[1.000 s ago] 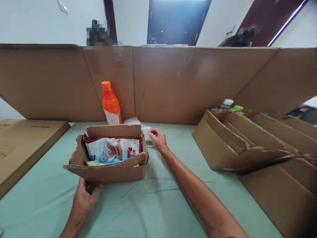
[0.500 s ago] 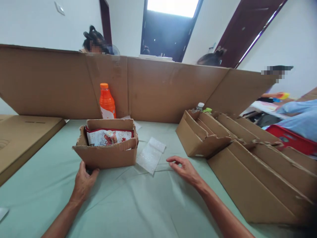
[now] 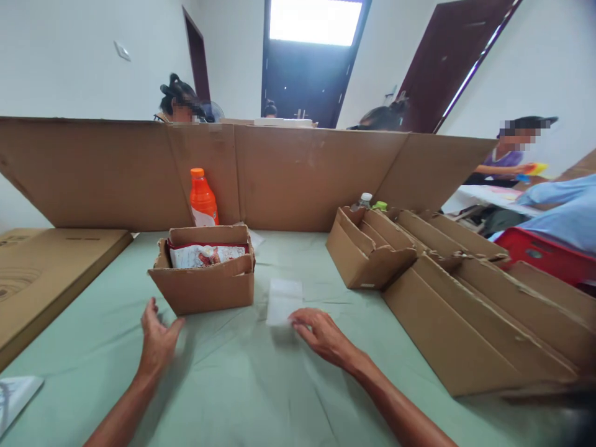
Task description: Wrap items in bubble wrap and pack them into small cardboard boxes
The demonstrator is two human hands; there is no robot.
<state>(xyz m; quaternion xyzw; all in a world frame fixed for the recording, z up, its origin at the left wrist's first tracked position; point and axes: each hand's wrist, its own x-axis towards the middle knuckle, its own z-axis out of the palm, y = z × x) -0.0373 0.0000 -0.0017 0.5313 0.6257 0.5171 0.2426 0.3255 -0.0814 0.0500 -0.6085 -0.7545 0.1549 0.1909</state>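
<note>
No text is showing clearly enough to read anywhere in this view. The snack bag (image 3: 207,255) lying in the small cardboard box (image 3: 205,288), at about 10 o'clock from the right hand (image 3: 321,335), is carrying red and white printing, but the marks are blurring into shapes. The orange bottle (image 3: 202,200) standing at 12 o'clock from that box is wearing a white label too small to make out. The flat cardboard sheet (image 3: 51,273) at 9 o'clock is showing faint printed rings and slots, no letters. The paper (image 3: 13,394) at 8 o'clock is showing only a blurred mark.
</note>
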